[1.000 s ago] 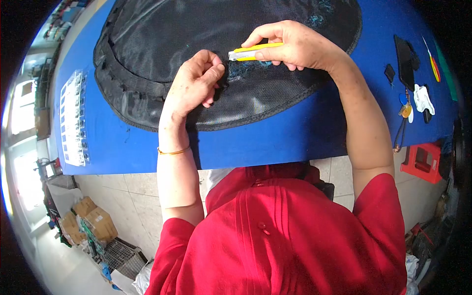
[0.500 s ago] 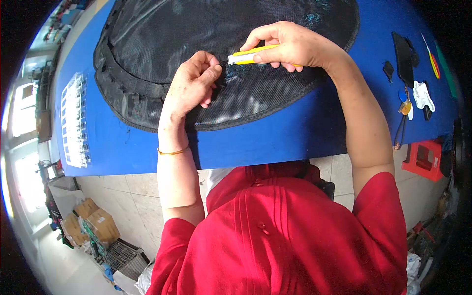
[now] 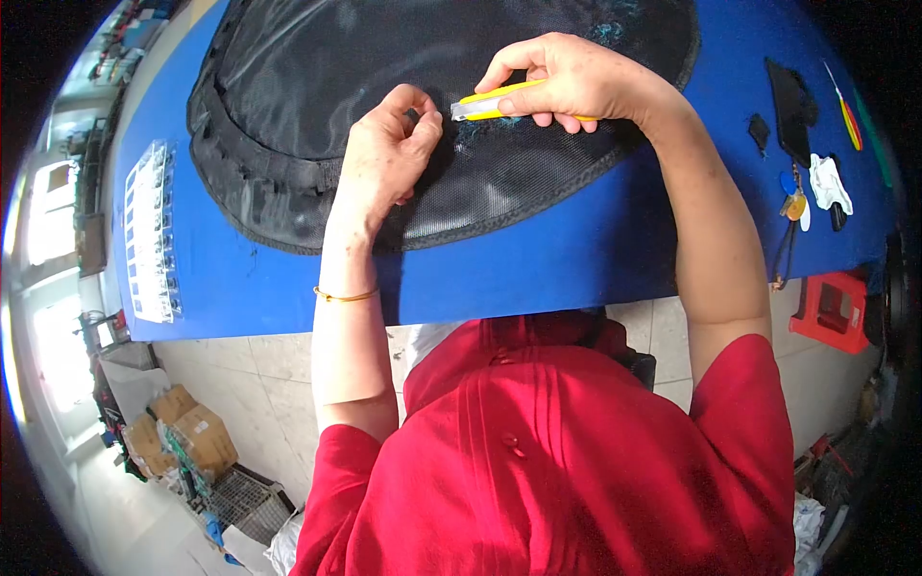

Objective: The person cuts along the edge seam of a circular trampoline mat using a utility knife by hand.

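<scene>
My right hand (image 3: 581,84) is wrapped round a yellow utility knife (image 3: 495,102), whose metal tip points left toward my other hand. Thumb and fingers pinched together, my left hand (image 3: 392,144) is just left of the knife tip; whatever it pinches is too small to make out. Both hands are over a black mesh piece (image 3: 490,197) with a rounded, bound edge, lying on the blue table. Blue-green thread scraps (image 3: 514,122) lie on the mesh beneath the knife, with another tuft (image 3: 607,34) farther back.
A clear plastic strip of small compartments (image 3: 151,235) lies on the blue table (image 3: 499,288) at left. To the right are a black phone-like slab (image 3: 788,113), keys (image 3: 793,205), a crumpled white item (image 3: 828,184) and a red-yellow handled tool (image 3: 850,123). A red stool (image 3: 831,312) stands below.
My left hand has shifted slightly right and up, still pinched. The knife in my right hand has moved a little to the right. The mesh sits slightly higher in view.
</scene>
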`<state>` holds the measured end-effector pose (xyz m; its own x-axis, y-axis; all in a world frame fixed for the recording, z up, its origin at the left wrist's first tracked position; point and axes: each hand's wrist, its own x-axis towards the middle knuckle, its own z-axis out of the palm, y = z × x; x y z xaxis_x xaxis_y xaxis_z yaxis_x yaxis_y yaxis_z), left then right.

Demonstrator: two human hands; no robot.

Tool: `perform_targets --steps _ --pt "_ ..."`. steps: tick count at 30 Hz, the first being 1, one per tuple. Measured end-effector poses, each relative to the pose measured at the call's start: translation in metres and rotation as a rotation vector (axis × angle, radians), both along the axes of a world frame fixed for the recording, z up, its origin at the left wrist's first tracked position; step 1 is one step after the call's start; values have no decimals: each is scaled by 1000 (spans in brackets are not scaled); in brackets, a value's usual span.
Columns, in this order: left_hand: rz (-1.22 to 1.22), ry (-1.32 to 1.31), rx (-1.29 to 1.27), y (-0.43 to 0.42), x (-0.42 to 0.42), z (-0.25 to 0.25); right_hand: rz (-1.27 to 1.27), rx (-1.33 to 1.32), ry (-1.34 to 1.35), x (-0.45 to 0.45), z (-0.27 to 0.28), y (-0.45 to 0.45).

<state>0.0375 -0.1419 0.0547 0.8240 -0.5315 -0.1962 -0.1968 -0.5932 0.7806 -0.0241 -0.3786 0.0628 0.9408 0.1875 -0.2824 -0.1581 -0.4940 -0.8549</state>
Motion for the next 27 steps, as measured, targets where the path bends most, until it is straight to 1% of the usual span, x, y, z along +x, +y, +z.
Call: perform_targets --steps 5,7,8,10,11,13,22,27 --pt "10 -44 50 0 2 0 6 35 6 1 -2 -1" --pt "-6 64 15 5 5 2 6 42 5 1 -3 -2" --pt "-7 65 17 7 5 1 6 48 1 1 -4 -3" --pt "5 169 -103 10 6 0 6 56 0 2 -5 -3" --pt "5 172 -103 12 8 -2 0 53 -11 2 -5 -2" --pt "21 263 -194 16 10 -5 -3 50 -20 1 -3 1" --pt "-22 313 -177 19 17 -5 -29 109 -48 -1 -8 10" --pt "-19 322 -193 20 16 -6 -32 99 -122 -5 -9 15"
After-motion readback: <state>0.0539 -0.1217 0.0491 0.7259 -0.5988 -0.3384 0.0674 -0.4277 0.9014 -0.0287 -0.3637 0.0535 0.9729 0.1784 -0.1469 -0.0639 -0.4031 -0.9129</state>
